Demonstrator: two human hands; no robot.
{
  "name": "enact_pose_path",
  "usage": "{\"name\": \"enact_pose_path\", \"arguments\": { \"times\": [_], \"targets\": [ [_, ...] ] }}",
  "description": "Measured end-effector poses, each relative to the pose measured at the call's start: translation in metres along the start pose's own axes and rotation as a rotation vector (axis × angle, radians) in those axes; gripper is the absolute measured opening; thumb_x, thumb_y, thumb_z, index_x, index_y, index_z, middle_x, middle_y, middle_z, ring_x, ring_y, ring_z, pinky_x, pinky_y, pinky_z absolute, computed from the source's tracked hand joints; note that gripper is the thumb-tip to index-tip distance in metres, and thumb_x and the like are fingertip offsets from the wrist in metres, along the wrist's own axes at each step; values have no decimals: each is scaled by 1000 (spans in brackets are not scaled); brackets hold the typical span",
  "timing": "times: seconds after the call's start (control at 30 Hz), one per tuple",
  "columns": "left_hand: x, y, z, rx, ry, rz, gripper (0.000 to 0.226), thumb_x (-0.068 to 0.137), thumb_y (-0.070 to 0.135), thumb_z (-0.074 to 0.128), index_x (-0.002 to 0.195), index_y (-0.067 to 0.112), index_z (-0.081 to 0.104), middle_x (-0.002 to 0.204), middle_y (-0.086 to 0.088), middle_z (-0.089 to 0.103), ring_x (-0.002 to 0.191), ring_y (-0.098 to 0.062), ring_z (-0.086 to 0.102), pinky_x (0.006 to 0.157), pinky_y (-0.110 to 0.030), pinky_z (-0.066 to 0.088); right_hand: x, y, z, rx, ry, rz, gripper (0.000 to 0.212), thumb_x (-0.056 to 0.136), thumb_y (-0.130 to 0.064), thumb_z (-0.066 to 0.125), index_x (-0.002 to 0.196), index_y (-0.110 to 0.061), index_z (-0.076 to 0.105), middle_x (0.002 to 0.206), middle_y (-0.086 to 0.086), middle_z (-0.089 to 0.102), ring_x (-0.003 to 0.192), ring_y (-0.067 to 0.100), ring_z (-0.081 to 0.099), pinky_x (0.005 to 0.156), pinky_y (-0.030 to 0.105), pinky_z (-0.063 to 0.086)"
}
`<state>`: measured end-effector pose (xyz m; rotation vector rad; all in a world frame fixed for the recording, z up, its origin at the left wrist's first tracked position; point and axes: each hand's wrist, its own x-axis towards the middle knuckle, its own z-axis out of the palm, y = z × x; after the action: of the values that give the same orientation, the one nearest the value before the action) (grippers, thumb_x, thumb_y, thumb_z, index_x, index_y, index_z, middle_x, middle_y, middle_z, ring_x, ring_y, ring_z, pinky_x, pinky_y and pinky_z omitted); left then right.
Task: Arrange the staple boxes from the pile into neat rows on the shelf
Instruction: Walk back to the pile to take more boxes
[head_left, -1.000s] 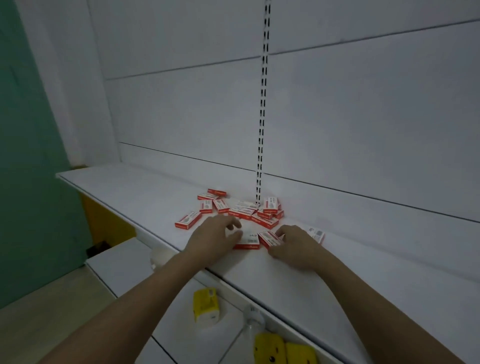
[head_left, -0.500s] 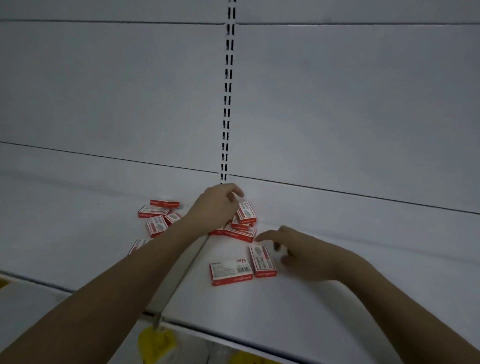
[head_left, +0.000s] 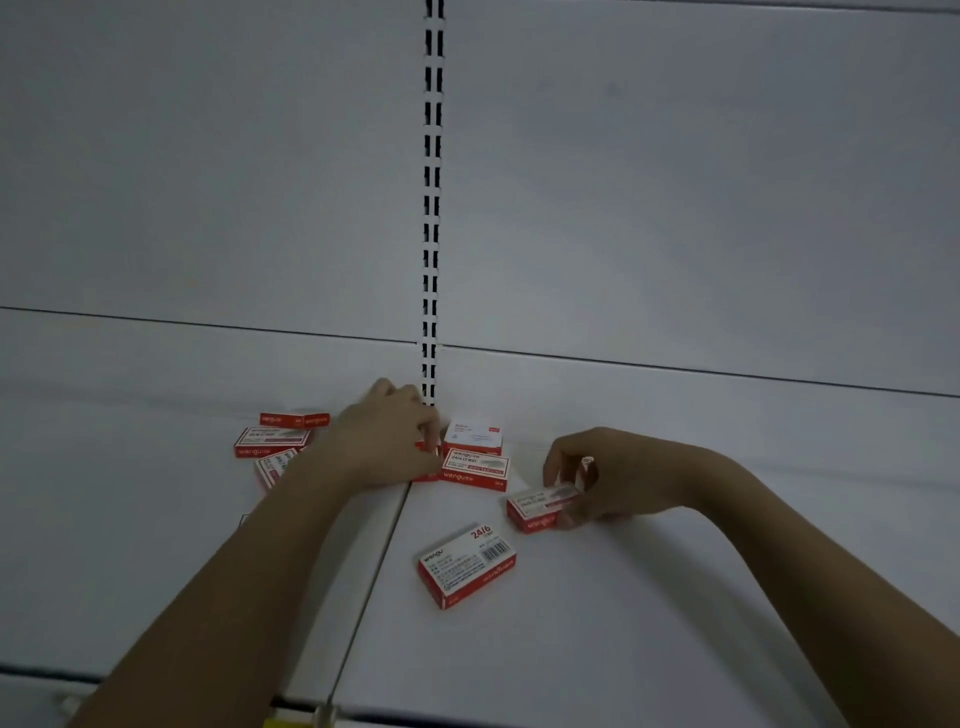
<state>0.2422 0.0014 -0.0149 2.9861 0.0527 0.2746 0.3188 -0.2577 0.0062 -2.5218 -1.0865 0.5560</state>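
Now staple box in right hand

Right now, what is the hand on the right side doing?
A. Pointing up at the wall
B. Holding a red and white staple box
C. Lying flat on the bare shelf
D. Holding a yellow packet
B: the right hand has its fingers curled round a red and white staple box just above the white shelf.
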Motion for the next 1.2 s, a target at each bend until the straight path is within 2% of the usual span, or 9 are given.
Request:
{"name": "enact_pose_path", "arguments": {
  "times": [0.1, 0.2, 0.33, 0.57, 0.73, 0.87, 0.97, 1.07, 1.2],
  "targets": [
    [-1, -8, -3, 155, 69, -141, 14, 85, 46, 55, 94, 35, 56, 113, 7, 51, 114, -18, 39, 95, -43, 35, 10, -2, 0, 29, 29, 12, 34, 73, -41, 78, 102, -38, 62, 102, -11, 54, 73, 11, 61, 60, 21, 55],
    [6, 1, 5, 101, 183, -80, 30, 93, 40, 46, 119, 30, 56, 124, 6, 53, 116, -16, 44, 98, -41, 35, 18, 1, 10, -62, 152, -20, 39, 72, -45, 77, 107, -39, 61, 100, -17, 50, 81, 4, 54, 62, 14, 44],
    [14, 18, 20, 60, 11, 89, 44, 98, 32, 41, 142, 25, 40, 143, 5, 45, 125, -14, 44, 102, -37, 37, 16, 7, 19, -120, 224, -72, 40, 74, -49, 74, 109, -36, 59, 101, -18, 49, 81, 1, 50, 62, 11, 36],
    [15, 17, 14, -60, -92, 109, 36, 94, 36, 52, 128, 26, 56, 136, 10, 48, 116, -6, 49, 99, -30, 43, 6, 15, 12, -120, 310, -19, 32, 78, -36, 72, 104, -24, 60, 105, -6, 59, 88, 11, 55, 74, 24, 48],
    [6, 26, 15, -363, -163, 150, 17, 83, 38, 69, 93, 43, 56, 113, 20, 58, 89, 9, 60, 65, -10, 52, -2, 23, -1, 0, 392, 47, 25, 78, -30, 75, 95, -22, 59, 95, -5, 60, 72, 18, 64, 65, 37, 58],
    [10, 29, 16, -320, -172, 115, 42, 82, 45, 68, 121, 45, 53, 97, 33, 47, 87, 13, 53, 62, -4, 43, -2, 23, 0, 67, 385, 48, 26, 77, -29, 76, 96, -24, 59, 94, -9, 58, 68, 18, 65, 58, 34, 59],
    [13, 31, 21, -212, -124, 127, 49, 86, 49, 61, 133, 36, 49, 117, 19, 52, 104, 0, 49, 82, -17, 39, 1, 22, 4, 34, 395, 42, 28, 78, -30, 76, 99, -25, 59, 99, -7, 60, 72, 16, 62, 64, 35, 58],
    [14, 32, 23, -175, 16, 133, 48, 92, 46, 52, 136, 28, 47, 126, 6, 50, 106, -8, 48, 87, -24, 37, 3, 23, 5, 63, 418, 45, 27, 78, -28, 76, 98, -25, 59, 96, -6, 61, 69, 18, 64, 59, 37, 57],
    [14, 35, 18, -593, 161, 69, 40, 96, 36, 49, 134, 23, 49, 116, 4, 47, 83, -9, 61, 67, -22, 53, 5, 26, 4, 11, 533, 52, 30, 79, -30, 74, 104, -30, 58, 101, -10, 59, 76, 5, 55, 57, 21, 45]
  ]
}}
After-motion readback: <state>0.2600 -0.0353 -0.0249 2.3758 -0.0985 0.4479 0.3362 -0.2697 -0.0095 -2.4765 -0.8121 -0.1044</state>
